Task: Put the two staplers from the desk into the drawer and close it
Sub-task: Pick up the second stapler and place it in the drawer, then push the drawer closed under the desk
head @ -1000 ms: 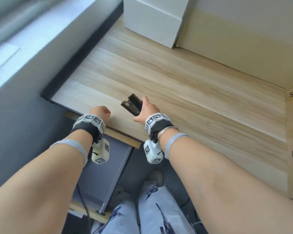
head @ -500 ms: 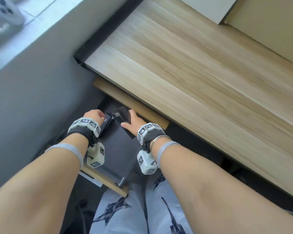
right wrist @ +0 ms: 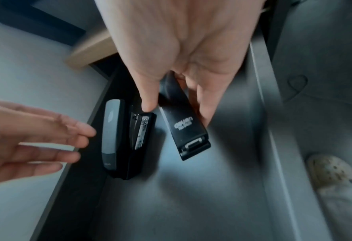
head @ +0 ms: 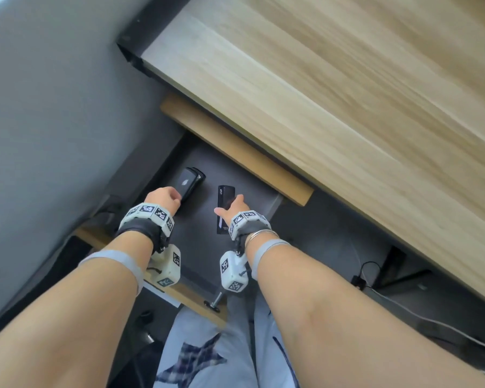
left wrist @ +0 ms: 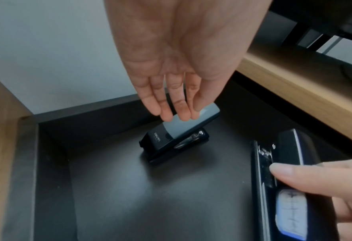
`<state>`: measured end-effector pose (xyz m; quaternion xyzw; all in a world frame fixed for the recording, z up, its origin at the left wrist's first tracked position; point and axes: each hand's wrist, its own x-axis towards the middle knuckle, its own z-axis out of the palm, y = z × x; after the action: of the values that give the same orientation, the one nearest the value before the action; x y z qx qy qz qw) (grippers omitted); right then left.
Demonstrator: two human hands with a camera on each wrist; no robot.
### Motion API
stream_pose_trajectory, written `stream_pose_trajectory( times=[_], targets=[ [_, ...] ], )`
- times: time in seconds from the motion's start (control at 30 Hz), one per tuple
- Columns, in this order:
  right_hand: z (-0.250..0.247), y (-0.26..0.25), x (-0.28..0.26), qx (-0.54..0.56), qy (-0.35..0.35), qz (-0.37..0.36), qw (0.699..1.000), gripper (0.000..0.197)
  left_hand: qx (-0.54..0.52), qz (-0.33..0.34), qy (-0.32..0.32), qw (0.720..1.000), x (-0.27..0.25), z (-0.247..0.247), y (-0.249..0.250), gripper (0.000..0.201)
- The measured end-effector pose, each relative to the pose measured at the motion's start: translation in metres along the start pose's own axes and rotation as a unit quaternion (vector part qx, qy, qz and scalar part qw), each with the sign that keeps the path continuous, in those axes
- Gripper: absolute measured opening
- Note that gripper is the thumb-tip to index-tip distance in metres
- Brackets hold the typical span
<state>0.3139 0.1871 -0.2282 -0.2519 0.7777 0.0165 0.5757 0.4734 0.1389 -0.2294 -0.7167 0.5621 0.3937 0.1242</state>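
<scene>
While drawer [head: 266,203] stands open, grey-topped stapler [head: 189,183] lies inside, left hand [head: 163,198] slack; right hand [head: 233,207] pinches black stapler [head: 225,200].

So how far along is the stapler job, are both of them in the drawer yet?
Nearly. The grey-topped stapler already lies on the drawer floor, with the left hand open just above it. The right hand grips the all-black stapler low inside the drawer; whether it touches the floor is unclear. Left to do: let go of it, pull both hands out, and push the open drawer shut.
</scene>
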Motion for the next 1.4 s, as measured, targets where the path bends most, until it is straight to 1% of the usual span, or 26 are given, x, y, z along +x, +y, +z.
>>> stream_pose_trajectory(
  times=[0.07, 0.13, 0.3, 0.4, 0.47, 0.67, 0.8, 0.87, 0.97, 1.07, 1.13, 1.2, 1.3, 1.4],
  targets=[
    [0.007, 0.000, 0.010, 0.000, -0.008, 0.025, 1.000, 0.071, -0.006, -0.004, -0.003, 1.000, 0.006, 0.005, -0.005, 0.026],
    [0.014, 0.000, 0.018, 0.013, -0.010, 0.046, 0.999, 0.074, -0.009, -0.004, -0.005, 1.000, 0.011, 0.009, -0.008, 0.026],
    [0.026, -0.004, 0.036, 0.069, 0.019, 0.076, 0.995, 0.069, -0.002, 0.000, -0.004, 1.000, 0.023, 0.014, -0.012, 0.026],
    [0.031, -0.006, 0.045, 0.085, 0.039, 0.091, 0.991, 0.065, -0.002, -0.002, -0.002, 1.000, 0.029, 0.016, -0.014, 0.025],
    [0.036, -0.006, 0.050, 0.087, 0.054, 0.100, 0.990, 0.066, -0.002, -0.003, -0.005, 1.000, 0.031, 0.017, -0.015, 0.025],
    [0.041, -0.002, 0.057, 0.049, 0.079, 0.098, 0.991, 0.072, 0.001, -0.001, -0.013, 1.000, 0.033, 0.021, -0.020, 0.025],
    [0.033, -0.004, 0.050, 0.057, 0.087, 0.105, 0.989, 0.070, -0.005, -0.012, -0.009, 1.000, 0.026, 0.022, -0.022, 0.025],
    [0.022, -0.006, 0.043, 0.053, 0.094, 0.100, 0.989, 0.066, -0.008, -0.023, -0.005, 1.000, 0.019, 0.019, -0.023, 0.026],
    [-0.003, -0.013, 0.025, -0.001, 0.113, 0.060, 0.992, 0.052, -0.015, -0.040, -0.001, 0.999, 0.005, 0.012, -0.024, 0.026],
    [-0.029, -0.023, 0.000, -0.097, 0.128, -0.026, 0.987, 0.040, -0.024, -0.060, 0.009, 0.998, -0.014, 0.005, -0.026, 0.027],
    [-0.043, -0.031, -0.019, -0.170, 0.149, -0.089, 0.970, 0.034, -0.029, -0.073, 0.017, 0.997, -0.028, 0.001, -0.027, 0.027],
    [-0.057, -0.038, -0.040, -0.218, 0.175, -0.141, 0.950, 0.032, -0.035, -0.085, 0.022, 0.996, -0.042, -0.003, -0.027, 0.027],
    [-0.081, -0.050, -0.069, -0.230, 0.198, -0.206, 0.930, 0.032, -0.038, -0.103, 0.022, 0.994, -0.061, -0.009, -0.029, 0.027],
    [-0.106, -0.060, -0.088, -0.234, 0.239, -0.266, 0.904, 0.033, -0.023, -0.124, 0.014, 0.992, -0.075, -0.014, -0.036, 0.028]
  ],
)
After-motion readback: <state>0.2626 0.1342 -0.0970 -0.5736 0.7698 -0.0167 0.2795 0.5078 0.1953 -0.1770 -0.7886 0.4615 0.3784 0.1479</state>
